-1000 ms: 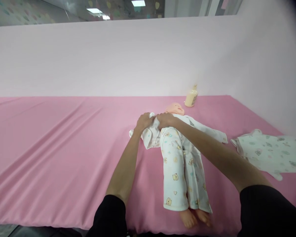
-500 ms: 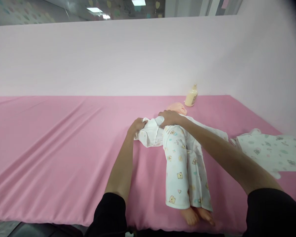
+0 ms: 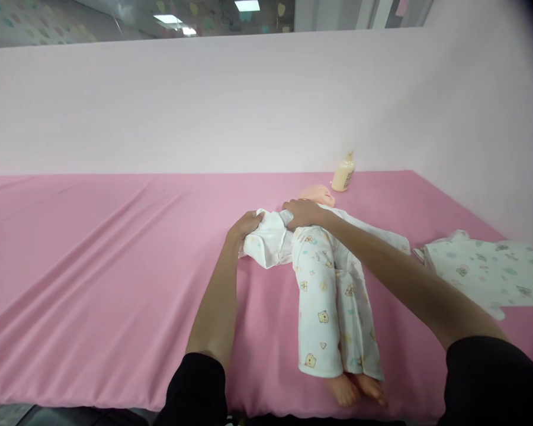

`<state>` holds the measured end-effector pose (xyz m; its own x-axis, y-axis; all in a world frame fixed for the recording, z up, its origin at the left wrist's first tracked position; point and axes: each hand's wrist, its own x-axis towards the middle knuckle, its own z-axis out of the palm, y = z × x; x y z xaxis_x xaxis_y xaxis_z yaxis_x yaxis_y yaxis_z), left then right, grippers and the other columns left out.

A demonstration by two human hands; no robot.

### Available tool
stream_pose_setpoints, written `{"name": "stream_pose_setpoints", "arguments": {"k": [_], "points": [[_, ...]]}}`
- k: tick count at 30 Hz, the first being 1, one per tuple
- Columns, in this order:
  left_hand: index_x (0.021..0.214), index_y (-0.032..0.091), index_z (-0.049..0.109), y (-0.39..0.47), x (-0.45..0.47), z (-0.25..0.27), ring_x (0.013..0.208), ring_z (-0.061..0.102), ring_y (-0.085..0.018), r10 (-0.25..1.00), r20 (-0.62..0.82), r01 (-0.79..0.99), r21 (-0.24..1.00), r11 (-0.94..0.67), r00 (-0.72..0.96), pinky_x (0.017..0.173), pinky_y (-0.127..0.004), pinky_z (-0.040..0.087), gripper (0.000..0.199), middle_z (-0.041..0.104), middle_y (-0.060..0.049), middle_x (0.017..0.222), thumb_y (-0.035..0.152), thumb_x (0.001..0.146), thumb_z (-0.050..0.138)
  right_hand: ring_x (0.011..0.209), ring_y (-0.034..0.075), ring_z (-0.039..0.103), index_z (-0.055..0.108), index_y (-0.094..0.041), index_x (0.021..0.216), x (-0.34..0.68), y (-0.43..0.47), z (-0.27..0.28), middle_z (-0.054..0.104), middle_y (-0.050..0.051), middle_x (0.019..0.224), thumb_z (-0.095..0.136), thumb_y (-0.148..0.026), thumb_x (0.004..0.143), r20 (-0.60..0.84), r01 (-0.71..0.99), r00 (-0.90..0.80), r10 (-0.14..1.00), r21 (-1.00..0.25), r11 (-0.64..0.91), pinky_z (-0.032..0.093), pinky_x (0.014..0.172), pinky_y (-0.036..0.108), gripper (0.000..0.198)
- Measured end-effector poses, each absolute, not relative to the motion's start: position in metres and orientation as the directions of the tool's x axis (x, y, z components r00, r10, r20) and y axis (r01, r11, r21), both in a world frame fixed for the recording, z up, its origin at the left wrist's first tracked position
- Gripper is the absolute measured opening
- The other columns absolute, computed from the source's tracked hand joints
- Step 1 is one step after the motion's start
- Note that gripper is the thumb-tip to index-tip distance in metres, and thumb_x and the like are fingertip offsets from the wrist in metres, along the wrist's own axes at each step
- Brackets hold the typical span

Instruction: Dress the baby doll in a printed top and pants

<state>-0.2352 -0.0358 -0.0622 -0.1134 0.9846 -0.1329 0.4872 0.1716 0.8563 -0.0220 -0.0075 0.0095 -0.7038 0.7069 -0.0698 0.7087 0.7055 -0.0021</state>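
Observation:
A baby doll (image 3: 316, 194) lies on its back on a pink sheet, its feet toward me. Printed white trousers (image 3: 320, 307) cover its legs down to the ankles. Left of its body, a white baby shirt (image 3: 269, 239) is partly spread out, with one sleeve stretching to the right. My left hand (image 3: 246, 225) pinches the shirt's outer left edge. Over the doll's chest, my right hand (image 3: 302, 213) has its fingers closed on the shirt's white cloth near the shoulder. The doll's upper body and arms are mostly hidden by my right hand and the cloth.
A pump bottle of pale yellow liquid (image 3: 343, 173) stands behind the doll's head. To the right lies a folded, printed white garment (image 3: 488, 269). The pink sheet (image 3: 93, 284) has creases on the left. A white wall (image 3: 195, 106) borders the back and right side.
My left hand has shifted very slightly left and lifted the shirt's cloth a bit, so it looks more drawn out. My right hand has barely moved, and the doll stays in place.

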Motion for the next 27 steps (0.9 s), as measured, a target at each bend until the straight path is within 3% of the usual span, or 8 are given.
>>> {"name": "stream_pose_setpoints", "arguments": {"k": [8,15,21,27], "points": [[0.096,0.015,0.063,-0.044,-0.233,-0.043,0.071,0.057,-0.013,0.982,-0.159,0.430,0.883,0.186,-0.097,0.067,-0.025,0.043,0.034,0.067,-0.004,0.084,0.047,0.091,0.054,0.091,0.029,0.069,0.063,-0.021,0.102,-0.037,-0.003,0.005,0.073,0.011,0.102,0.068,-0.023,0.062,-0.104,0.583,-0.807,0.581,0.007,0.812,0.045,0.071,0.035,0.040],[0.098,0.017,0.065,-0.049,-0.242,-0.045,0.068,0.055,-0.011,0.987,-0.154,0.346,0.924,0.162,-0.051,0.064,-0.023,0.043,0.040,0.065,-0.002,0.083,0.054,0.086,0.060,0.105,0.032,0.065,0.063,-0.018,0.108,-0.029,-0.004,0.005,0.069,0.015,0.117,0.063,-0.032,0.076,0.024,0.588,-0.809,0.587,0.012,0.809,0.046,0.080,0.037,0.035],[0.088,0.015,0.069,-0.072,-0.271,-0.035,0.060,0.050,-0.011,0.939,-0.342,0.337,0.890,0.309,0.043,0.056,-0.024,0.039,0.061,0.061,-0.003,0.072,0.074,0.075,0.061,0.100,0.030,0.064,0.062,-0.017,0.106,-0.022,-0.004,0.006,0.068,0.015,0.114,0.059,-0.028,0.077,0.059,0.631,-0.775,0.629,0.029,0.775,0.044,0.076,0.036,0.031],[0.078,0.015,0.064,-0.078,-0.271,-0.023,0.054,0.046,-0.009,0.950,-0.303,0.305,0.913,0.269,0.070,0.051,-0.024,0.034,0.047,0.056,-0.001,0.063,0.059,0.070,0.076,0.098,0.030,0.063,0.060,-0.018,0.105,-0.022,-0.003,0.000,0.067,0.015,0.113,0.058,-0.025,0.074,0.074,0.649,-0.759,0.647,-0.001,0.761,0.043,0.074,0.036,0.031]]}}
